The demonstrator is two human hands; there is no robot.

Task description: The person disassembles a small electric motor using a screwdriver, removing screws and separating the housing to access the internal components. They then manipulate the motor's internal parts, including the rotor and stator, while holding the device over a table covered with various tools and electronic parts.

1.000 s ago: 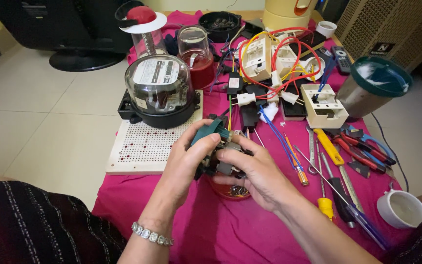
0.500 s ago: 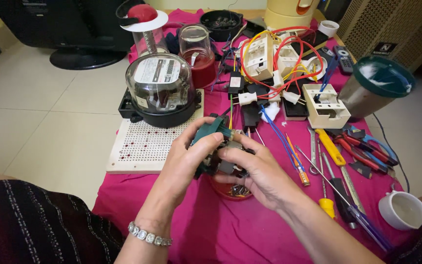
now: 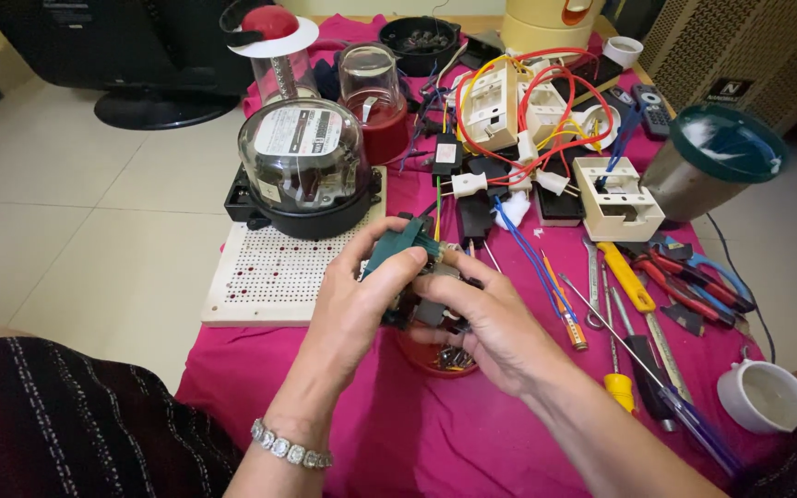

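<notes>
Both of my hands grip one small electrical part (image 3: 410, 242), dark with a green circuit board on its upper side, over the pink cloth. My left hand (image 3: 362, 300) wraps it from the left, thumb on the green board. My right hand (image 3: 491, 318) holds it from the right, fingers curled under its dark body. Directly below the part sits a small red dish (image 3: 435, 358) with metal bits in it, mostly hidden by my hands.
A glass-domed electric meter (image 3: 302, 171) stands on a perforated cream board (image 3: 269, 277) at the left. White switch boxes with red and yellow wires (image 3: 528, 111) lie behind. Screwdrivers, a spanner and pliers (image 3: 638, 295) lie to the right, beside a white cup (image 3: 767, 397) and a steel pot with a green lid (image 3: 707, 157).
My hands have shifted the part slightly, and the fingers have moved a little on it. Nothing else on the table has moved.
</notes>
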